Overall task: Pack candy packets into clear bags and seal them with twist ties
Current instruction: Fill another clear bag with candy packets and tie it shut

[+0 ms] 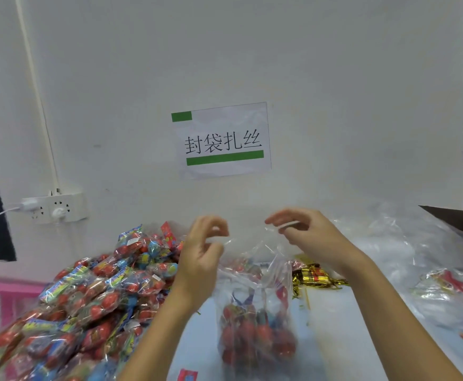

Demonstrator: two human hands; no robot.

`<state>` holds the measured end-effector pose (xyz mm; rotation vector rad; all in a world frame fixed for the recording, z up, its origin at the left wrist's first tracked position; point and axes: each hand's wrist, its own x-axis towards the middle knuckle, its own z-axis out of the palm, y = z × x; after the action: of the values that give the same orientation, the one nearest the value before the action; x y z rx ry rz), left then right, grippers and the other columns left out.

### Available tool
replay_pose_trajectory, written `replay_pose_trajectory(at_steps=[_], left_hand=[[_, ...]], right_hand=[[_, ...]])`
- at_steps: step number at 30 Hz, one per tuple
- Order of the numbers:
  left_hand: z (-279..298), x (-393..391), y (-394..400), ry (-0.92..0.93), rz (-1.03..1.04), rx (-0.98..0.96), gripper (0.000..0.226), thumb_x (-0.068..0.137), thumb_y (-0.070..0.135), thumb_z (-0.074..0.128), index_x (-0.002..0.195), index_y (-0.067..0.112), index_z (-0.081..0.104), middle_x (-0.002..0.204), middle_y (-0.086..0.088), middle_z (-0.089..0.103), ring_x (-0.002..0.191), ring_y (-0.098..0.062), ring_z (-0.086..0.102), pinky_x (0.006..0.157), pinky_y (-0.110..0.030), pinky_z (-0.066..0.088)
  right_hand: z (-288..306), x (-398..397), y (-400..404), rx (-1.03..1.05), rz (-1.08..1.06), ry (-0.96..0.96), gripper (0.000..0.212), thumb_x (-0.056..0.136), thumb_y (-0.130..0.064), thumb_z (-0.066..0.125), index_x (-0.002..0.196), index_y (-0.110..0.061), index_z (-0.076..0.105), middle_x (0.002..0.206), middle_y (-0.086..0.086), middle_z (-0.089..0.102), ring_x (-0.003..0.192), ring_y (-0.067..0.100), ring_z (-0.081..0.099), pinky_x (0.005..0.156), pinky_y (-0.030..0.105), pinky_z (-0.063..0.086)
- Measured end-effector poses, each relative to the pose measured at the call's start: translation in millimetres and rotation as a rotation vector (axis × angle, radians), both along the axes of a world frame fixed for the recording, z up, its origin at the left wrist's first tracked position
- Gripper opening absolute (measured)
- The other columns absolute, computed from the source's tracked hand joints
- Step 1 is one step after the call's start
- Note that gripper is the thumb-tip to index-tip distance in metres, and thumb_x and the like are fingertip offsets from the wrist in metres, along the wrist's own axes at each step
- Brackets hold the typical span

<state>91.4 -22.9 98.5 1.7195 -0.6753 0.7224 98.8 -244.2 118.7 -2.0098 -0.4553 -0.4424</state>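
The crinkled clear plastic bag (255, 320), with red and blue candy packets settled in its bottom, hangs upright just above the pale desk (343, 325) in front of you. Your left hand (203, 251) pinches one side of its mouth and your right hand (304, 235) pinches the other, holding what looks like a white strip, though blur leaves that unsure. Gather the film into one tight neck just above the candy before you wrap any tie, so nothing slips out. The big heap of wrapped candy packets (87, 306) lies to your left, gold foil twist ties (313, 276) just beyond the bag, loose clear bags (406, 248) to your right. A white wall behind carries a printed paper sign (222, 140) and a white power strip (54, 209).
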Motion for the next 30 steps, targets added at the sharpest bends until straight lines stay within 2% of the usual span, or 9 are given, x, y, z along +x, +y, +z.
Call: replay_pose_trajectory(at_steps=[1, 4, 7, 10, 15, 20, 24, 27, 30], left_hand=[[13, 0, 0, 0.036, 0.01, 0.143, 0.016, 0.078, 0.018, 0.045, 0.08, 0.019, 0.062, 0.104, 0.003, 0.058, 0.103, -0.012, 0.058, 0.086, -0.03, 0.043], [36, 6, 3, 0.177, 0.104, 0.543, 0.036, 0.094, 0.037, 0.047, 0.067, 0.021, 0.065, 0.113, 0.012, 0.056, 0.11, -0.003, 0.053, 0.092, -0.03, 0.04], [37, 10, 3, 0.283, 0.22, 0.745, 0.047, 0.099, 0.046, 0.044, 0.074, 0.015, 0.069, 0.099, -0.002, 0.068, 0.089, -0.022, 0.064, 0.082, -0.035, 0.051], [28, 13, 4, 0.316, 0.307, 0.803, 0.041, 0.098, 0.038, 0.046, 0.07, 0.011, 0.061, 0.064, -0.006, 0.051, 0.055, -0.022, 0.038, 0.055, -0.028, 0.034], [36, 17, 13, 0.212, 0.371, 0.613, 0.031, 0.087, 0.019, 0.057, 0.058, 0.011, 0.063, 0.048, 0.001, 0.042, 0.045, -0.012, 0.032, 0.045, -0.024, 0.033], [40, 18, 31, 0.158, 0.323, 0.347, 0.026, 0.091, 0.01, 0.057, 0.079, 0.027, 0.074, 0.04, 0.013, 0.05, 0.037, -0.003, 0.043, 0.04, -0.01, 0.032], [37, 18, 45, 0.107, 0.279, 0.177, 0.028, 0.093, 0.008, 0.056, 0.087, 0.029, 0.074, 0.051, 0.013, 0.053, 0.043, -0.007, 0.043, 0.046, -0.015, 0.039], [36, 21, 52, 0.159, 0.265, 0.141, 0.026, 0.095, 0.009, 0.054, 0.09, 0.028, 0.07, 0.053, 0.004, 0.05, 0.047, -0.016, 0.042, 0.046, -0.027, 0.038], [34, 22, 48, 0.228, 0.225, 0.145, 0.014, 0.099, 0.025, 0.052, 0.095, 0.029, 0.066, 0.052, -0.001, 0.048, 0.048, -0.021, 0.041, 0.051, -0.031, 0.035]], right_hand=[[3, -4, 0, -0.055, 0.041, 0.019, 0.055, 0.089, 0.001, 0.045, 0.093, -0.045, 0.075, 0.109, -0.024, 0.067, 0.104, -0.009, 0.061, 0.084, 0.027, 0.052], [7, -10, 4, -0.265, 0.092, 0.119, 0.072, 0.079, 0.012, 0.039, 0.088, -0.049, 0.076, 0.115, -0.042, 0.055, 0.112, -0.023, 0.043, 0.089, 0.013, 0.034], [0, -6, 11, -0.448, -0.003, 0.149, 0.078, 0.073, 0.013, 0.037, 0.087, -0.054, 0.073, 0.143, -0.02, 0.037, 0.133, 0.001, 0.035, 0.099, 0.023, 0.035], [-8, 0, 17, -0.526, -0.097, 0.176, 0.056, 0.078, 0.006, 0.04, 0.09, -0.038, 0.072, 0.131, -0.009, 0.053, 0.115, 0.016, 0.059, 0.093, 0.032, 0.053], [-1, 2, 14, -0.352, -0.103, 0.055, 0.036, 0.084, -0.004, 0.051, 0.06, -0.027, 0.065, 0.08, -0.002, 0.072, 0.084, 0.029, 0.069, 0.076, 0.038, 0.058], [3, 1, 11, -0.238, -0.165, -0.072, 0.036, 0.086, -0.003, 0.055, 0.062, -0.029, 0.063, 0.084, -0.009, 0.071, 0.087, 0.035, 0.069, 0.065, 0.032, 0.056], [5, -2, 6, -0.218, -0.171, -0.106, 0.04, 0.087, -0.003, 0.057, 0.064, -0.035, 0.057, 0.085, -0.006, 0.068, 0.084, 0.013, 0.069, 0.066, 0.026, 0.051], [6, -3, 0, -0.199, -0.161, -0.068, 0.036, 0.088, -0.003, 0.06, 0.064, -0.03, 0.056, 0.078, 0.003, 0.068, 0.082, 0.031, 0.068, 0.067, 0.035, 0.05], [9, -5, 0, -0.253, -0.143, -0.025, 0.033, 0.088, -0.002, 0.06, 0.067, -0.027, 0.056, 0.078, 0.002, 0.071, 0.08, 0.019, 0.071, 0.072, 0.039, 0.055]])
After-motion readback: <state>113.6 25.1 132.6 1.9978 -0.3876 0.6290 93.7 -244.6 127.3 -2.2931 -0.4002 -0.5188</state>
